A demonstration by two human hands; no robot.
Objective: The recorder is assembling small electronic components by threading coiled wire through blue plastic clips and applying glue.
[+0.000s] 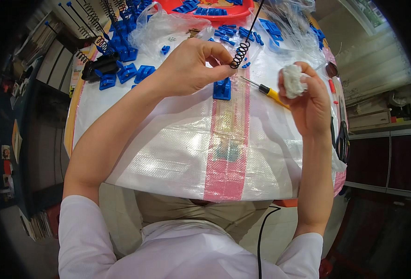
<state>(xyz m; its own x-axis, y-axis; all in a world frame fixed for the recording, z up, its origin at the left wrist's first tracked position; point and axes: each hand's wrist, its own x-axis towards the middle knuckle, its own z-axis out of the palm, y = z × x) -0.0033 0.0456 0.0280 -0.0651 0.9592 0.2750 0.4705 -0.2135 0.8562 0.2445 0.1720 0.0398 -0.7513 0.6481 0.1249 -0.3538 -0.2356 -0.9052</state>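
Between the thumb and fingers of my left hand (193,65) is the lower end of a black coil spring (240,53) with a thin black rod rising from it. Just below those fingertips a blue plastic base (222,89) lies on the table; whether the spring touches it I cannot tell. My right hand (310,100), raised at the right, is closed round a crumpled white wad (293,81), tissue or cloth. A yellow-and-black screwdriver (269,92) lies between the hands, its tip toward the blue base.
Blue bases with springs and rods (117,44) crowd the far left. Small blue parts (226,33) and brass-coloured screws (193,32) lie beyond my hands. A red basin (210,17) stands at the back, clear plastic bags (163,30) beside it. Black-handled scissors (341,139) are at the right edge.
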